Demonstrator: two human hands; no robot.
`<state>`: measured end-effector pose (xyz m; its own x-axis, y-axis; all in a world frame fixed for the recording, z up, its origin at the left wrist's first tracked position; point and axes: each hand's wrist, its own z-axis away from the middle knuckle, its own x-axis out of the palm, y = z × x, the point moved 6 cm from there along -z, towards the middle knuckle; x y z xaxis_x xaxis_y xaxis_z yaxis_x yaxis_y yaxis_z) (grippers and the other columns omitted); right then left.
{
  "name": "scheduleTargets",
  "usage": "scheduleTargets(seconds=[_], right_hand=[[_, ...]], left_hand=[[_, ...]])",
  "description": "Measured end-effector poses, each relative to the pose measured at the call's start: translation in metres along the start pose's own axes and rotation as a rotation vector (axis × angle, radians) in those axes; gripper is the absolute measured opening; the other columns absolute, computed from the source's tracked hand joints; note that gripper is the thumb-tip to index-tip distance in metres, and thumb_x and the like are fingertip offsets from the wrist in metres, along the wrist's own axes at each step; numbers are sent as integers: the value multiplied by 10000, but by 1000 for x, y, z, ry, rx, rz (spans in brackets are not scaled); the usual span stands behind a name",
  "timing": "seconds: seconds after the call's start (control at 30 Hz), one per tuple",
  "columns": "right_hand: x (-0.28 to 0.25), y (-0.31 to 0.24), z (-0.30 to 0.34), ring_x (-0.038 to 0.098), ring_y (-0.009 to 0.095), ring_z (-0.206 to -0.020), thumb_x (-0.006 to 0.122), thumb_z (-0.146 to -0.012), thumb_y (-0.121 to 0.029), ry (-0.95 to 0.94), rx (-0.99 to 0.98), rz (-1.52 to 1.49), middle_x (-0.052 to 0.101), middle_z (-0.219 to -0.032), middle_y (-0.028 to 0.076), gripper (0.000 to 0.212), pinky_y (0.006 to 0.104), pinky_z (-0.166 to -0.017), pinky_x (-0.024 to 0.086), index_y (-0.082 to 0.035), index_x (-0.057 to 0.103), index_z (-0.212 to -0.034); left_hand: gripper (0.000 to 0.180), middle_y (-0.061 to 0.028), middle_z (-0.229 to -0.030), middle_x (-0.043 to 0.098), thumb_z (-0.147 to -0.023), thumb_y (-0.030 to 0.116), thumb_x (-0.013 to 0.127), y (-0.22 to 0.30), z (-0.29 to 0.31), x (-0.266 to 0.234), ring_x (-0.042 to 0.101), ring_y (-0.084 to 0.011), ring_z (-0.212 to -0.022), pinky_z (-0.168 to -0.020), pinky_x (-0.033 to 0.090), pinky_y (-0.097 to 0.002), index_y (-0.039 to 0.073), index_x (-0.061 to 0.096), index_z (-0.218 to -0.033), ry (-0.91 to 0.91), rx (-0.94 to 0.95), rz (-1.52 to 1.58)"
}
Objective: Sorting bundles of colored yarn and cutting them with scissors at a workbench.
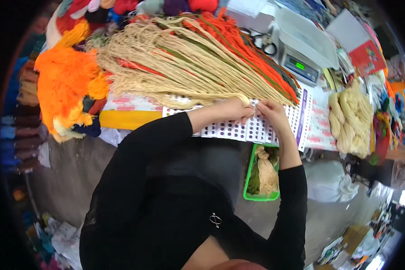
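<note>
My left hand (235, 109) is closed on the end of a bundle of cream yarn (198, 93), close to the near side of the table. Just to its right, my right hand (272, 111) pinches with fingertips almost meeting the left ones. Something small and whitish shows between them, too small to name. Both hands are over a white sheet with rows of dark dots (229, 129). Beyond them, long beige yarn strands (144, 49) fan out across the table, with red-orange yarn (225, 38) and some olive green strands among them.
A digital scale (301, 65) with a white tray stands at the far right, black-handled scissors (269, 48) beside it. Orange yarn (65, 76) is heaped at the left; cream skeins (350, 117) lie at the right. Below the table edge sits a green basket (246, 191) holding yarn.
</note>
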<state>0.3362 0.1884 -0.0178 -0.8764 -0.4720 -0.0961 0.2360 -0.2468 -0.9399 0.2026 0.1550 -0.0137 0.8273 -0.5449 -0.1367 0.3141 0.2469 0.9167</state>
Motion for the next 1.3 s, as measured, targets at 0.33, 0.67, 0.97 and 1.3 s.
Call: scheduleTargets(seconds=[0.33, 0.67, 0.97, 1.3], right_hand=[[7, 1, 2, 458, 23, -514, 495, -900, -200, 108, -37, 240, 599, -678, -28, 203, 191, -454, 377, -39, 616, -920], [77, -61, 34, 551, 81, -656, 559, -860, -101, 90, -334, -9, 608, -806, 38, 152, 201, -614, 466, 5, 606, -958], [80, -69, 51, 557, 82, -655, 489, -907, -116, 28, -261, -271, 580, -796, 39, 135, 197, -568, 392, -5, 559, -878], [-181, -70, 91, 469, 164, -662, 471, -867, -182, 314, -572, -974, 518, -734, 75, 189, 281, -646, 405, -39, 527, -755]], left_hand=[[233, -59, -770, 568, -833, 208, 576, -36, 160, -271, 511, -98, -612, -496, 407, -205, 0, 556, -937, 1048, 202, 862], [430, -45, -1190, 504, -970, 350, 291, 27, 94, -43, 447, -116, -1100, -861, 399, -274, 53, 472, -1223, 163, 192, 720], [380, -73, -983, 560, -956, 287, 349, 55, 81, -21, 551, -140, -799, -650, 445, -277, 2, 494, -1161, 57, 75, 1149], [184, 26, -687, 473, -836, 147, 537, -73, 210, -245, 419, -65, -497, -388, 337, -184, 46, 531, -989, 862, 193, 1182]])
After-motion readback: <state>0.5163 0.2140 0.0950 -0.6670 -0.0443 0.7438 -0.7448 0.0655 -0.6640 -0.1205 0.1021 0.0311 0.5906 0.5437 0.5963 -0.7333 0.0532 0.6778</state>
